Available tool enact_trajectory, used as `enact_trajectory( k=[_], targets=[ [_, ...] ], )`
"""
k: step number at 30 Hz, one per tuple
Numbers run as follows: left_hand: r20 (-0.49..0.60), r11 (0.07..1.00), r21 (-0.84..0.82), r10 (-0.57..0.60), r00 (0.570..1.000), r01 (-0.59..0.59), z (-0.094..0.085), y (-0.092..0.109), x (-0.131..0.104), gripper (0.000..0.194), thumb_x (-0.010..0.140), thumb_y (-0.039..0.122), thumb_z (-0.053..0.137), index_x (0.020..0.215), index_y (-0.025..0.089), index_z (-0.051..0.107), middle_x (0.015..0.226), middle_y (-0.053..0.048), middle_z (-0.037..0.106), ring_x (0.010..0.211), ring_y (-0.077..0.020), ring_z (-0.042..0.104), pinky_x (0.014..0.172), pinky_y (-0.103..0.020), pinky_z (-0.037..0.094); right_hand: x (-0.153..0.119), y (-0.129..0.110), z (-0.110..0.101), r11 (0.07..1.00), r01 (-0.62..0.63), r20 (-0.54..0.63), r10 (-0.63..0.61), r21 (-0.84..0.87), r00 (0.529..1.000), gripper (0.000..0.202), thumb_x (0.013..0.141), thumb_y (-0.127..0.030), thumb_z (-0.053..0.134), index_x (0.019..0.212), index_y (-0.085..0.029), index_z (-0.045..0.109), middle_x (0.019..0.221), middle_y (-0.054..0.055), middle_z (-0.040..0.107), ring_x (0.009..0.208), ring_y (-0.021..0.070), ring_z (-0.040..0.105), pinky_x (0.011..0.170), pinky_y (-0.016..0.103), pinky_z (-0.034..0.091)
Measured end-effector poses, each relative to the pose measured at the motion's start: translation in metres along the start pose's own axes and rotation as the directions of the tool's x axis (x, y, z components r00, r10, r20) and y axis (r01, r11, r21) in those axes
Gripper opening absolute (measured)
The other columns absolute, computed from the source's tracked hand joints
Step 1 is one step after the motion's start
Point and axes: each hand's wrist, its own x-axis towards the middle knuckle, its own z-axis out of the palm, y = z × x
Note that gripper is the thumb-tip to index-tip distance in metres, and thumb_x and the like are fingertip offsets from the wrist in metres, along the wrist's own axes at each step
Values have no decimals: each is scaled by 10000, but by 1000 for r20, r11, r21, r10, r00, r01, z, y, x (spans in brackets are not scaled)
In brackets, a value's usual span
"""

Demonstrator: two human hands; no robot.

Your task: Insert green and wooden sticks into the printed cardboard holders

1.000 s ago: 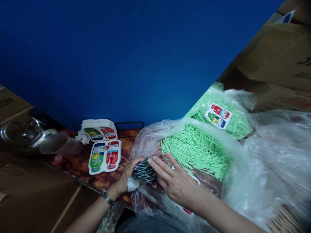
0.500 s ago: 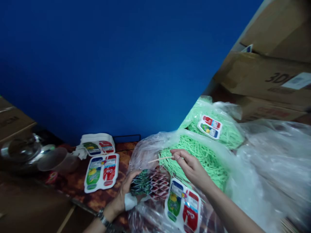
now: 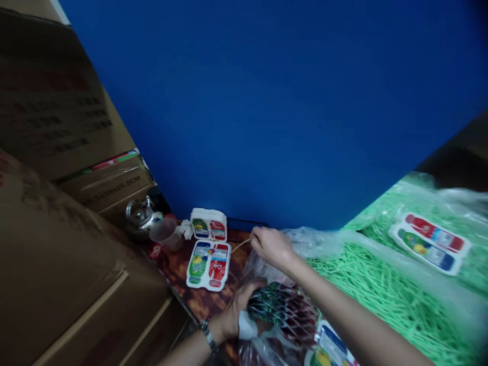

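My left hand, with a watch at the wrist, is closed around the near side of a green and dark red bundle covered in a diamond-patterned mesh. By its thumb is a small white piece, perhaps paper or tape. My right hand pinches a thin wooden stick above and beyond the bundle; the stick points left toward a white card printed with a green and a red bottle. Under the bundle lies clear plastic, and my right forearm partly covers another bottle card.
A stack of similar cards stands against the blue wall. A clear plastic cup and a metal kettle are at left, beside cardboard boxes. Green shredded paper fills bags at right, a bottle card on top.
The view has swung left, so the table things sit further right. My right hand with the stick has moved left, close to the cards. My left hand still holds the mesh-covered bundle.
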Motion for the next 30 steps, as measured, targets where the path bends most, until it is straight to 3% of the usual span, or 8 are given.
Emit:
enact_trajectory(
  k=[4, 7, 11, 15, 18, 23, 30],
  targets=[
    [-25, 999, 18, -26, 999, 27, 3, -8, -3, 844, 527, 163, 825, 1297, 222, 486, 1292, -132, 596, 1166, -329, 579, 1009, -456, 473, 10, -42, -5, 963, 175, -43, -170, 204, 985, 296, 947, -330, 390, 991, -250, 672, 957, 44, 737, 899, 217, 678, 696, 269, 428],
    [-13, 999, 38, -34, 999, 34, 3, -11, -4, 825, 538, 170, 823, 1291, 259, 498, 1268, -101, 619, 1139, -316, 598, 991, -441, 495, 8, -52, -10, 911, 302, -152, -269, 280, 951, 299, 954, -370, 410, 1160, -274, 603, 1035, 24, 720, 941, 203, 671, 756, 267, 455],
    [-5, 999, 0, -33, 999, 33, 2, -10, -5, 778, 597, 187, 795, 1307, 197, 475, 1269, -137, 606, 1161, -324, 582, 1004, -466, 475, -19, -16, -8, 862, 417, -269, -346, 287, 899, 287, 955, -283, 428, 1184, -221, 590, 1054, 48, 697, 935, 172, 657, 814, 265, 481],
    [-19, 999, -19, -26, 999, 26, 1, -9, -3, 692, 650, 140, 748, 1283, 192, 472, 1252, -130, 609, 1130, -297, 599, 982, -452, 488, -74, 42, 1, 828, 514, -452, -378, 226, 808, 302, 945, -192, 431, 1221, -190, 554, 1082, 85, 665, 1001, 181, 616, 869, 324, 496],
    [-7, 1000, -6, 2, 1000, -2, 0, -7, -1, 673, 683, 149, 752, 1286, 203, 458, 1230, -118, 622, 1094, -272, 621, 954, -417, 509, -114, 68, 14, 845, 516, -517, -381, 142, 767, 344, 911, -130, 469, 1236, -219, 539, 1124, 98, 621, 1046, 201, 583, 898, 396, 494],
    [-4, 998, 30, 52, 999, -52, -1, -5, 0, 690, 707, 157, 748, 1317, 222, 433, 1258, -120, 607, 1135, -276, 604, 977, -427, 493, -137, 69, 42, 870, 487, -465, -465, -80, 754, 316, 882, -197, 527, 1182, -275, 590, 1295, 130, 514, 1203, 305, 479, 983, 628, 379],
    [-7, 998, 23, 63, 998, -63, -1, -5, 0, 702, 702, 161, 753, 1327, 213, 435, 1291, -131, 591, 1176, -287, 581, 994, -418, 486, -129, 63, 56, 827, 478, -401, -562, -296, 724, 358, 897, -183, 512, 1242, -256, 574, 1350, 137, 514, 1276, 310, 420, 1042, 640, 295]
  ],
)
